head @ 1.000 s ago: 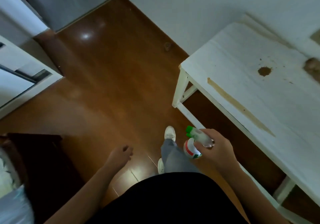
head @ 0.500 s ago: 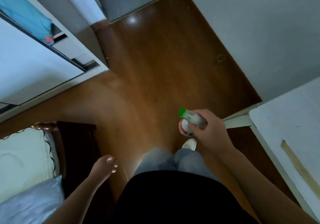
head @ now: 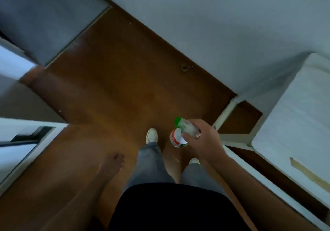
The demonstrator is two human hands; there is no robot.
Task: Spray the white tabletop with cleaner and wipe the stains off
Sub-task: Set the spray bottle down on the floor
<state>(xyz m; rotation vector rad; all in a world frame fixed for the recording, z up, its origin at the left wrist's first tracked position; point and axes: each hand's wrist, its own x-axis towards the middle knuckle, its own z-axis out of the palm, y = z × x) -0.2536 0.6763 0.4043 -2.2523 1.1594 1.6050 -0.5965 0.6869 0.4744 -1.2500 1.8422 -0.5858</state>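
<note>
Right hand fingers: the right hand (head: 205, 141) is closed round the spray bottle (head: 186, 132), with fingers and thumb wrapped about its upper part just behind the head. The fingertips are mostly hidden on the bottle's far side.
Left hand fingers: the left hand (head: 112, 162) hangs beside the left leg, fingers loosely curled, gripping nothing and touching nothing. Blur hides finer detail.
Spray bottle: it is held in the air above the wooden floor (head: 116, 91), near the table's corner but apart from it. The green nozzle (head: 177, 120) points up and left in the view, away from the table. The red-and-white labelled body (head: 175, 140) hangs below the hand.
White tabletop: the white tabletop (head: 294, 123) runs along the right edge of the view, to the right of the bottle and not touched by either hand. A tan strip (head: 310, 175) lies on it near its front edge.
Table frame: a white leg (head: 225, 112) and rails sit under the corner, between the bottle and the tabletop in the view. The right forearm crosses over the front rail.
Surroundings: a white wall (head: 214, 25) stands behind the table, a grey panel (head: 44, 16) is at upper left, and a white cabinet (head: 16, 152) is at left. A small round mark (head: 184, 67) sits on the floor by the wall.
Feet: the left shoe (head: 151, 135) is in full view, just left of the bottle. The right shoe (head: 193, 160) is partly covered by the right wrist.
Count: two hands, one bottle, one tabletop, one tan strip, two white shoes.
</note>
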